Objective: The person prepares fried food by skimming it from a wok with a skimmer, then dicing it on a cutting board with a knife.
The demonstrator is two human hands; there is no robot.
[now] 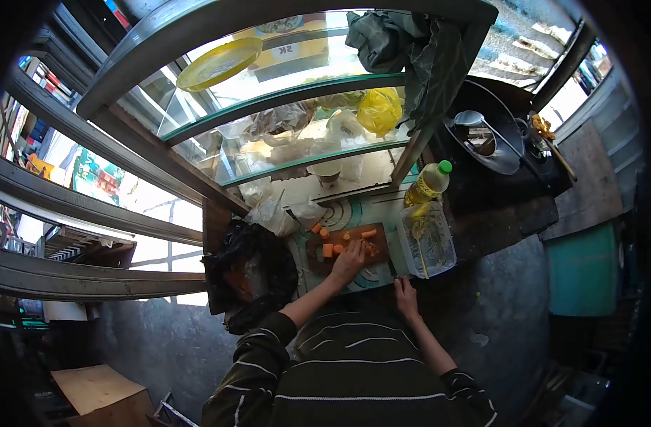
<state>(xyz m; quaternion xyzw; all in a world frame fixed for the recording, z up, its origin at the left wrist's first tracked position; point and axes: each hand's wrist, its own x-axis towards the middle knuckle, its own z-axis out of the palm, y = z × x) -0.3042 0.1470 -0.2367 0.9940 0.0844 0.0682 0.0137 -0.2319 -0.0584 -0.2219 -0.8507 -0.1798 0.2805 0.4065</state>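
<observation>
My left hand [350, 263] reaches over a brown cutting board [315, 249], its fingers bent down together on carrot pieces at the board's right half. Chunks of orange carrot [328, 250] lie beside it, with more along the board's far edge. My right hand [406, 297] is closed at the table's front edge, right of the board. A thin dark knife [392, 268] points forward from its fingers; most of the handle is hidden in the hand. Just beyond that hand stands a clear plastic tub [445, 249] with a yellow-handled utensil [421, 245] in it.
An oil bottle [429, 185] with a green cap stands behind the tub. A black plastic bag [258, 267] and white bags [279, 213] sit left of the board. The glass case [290, 164] rises behind. A wok [493, 153] with a ladle [470, 119] is at right.
</observation>
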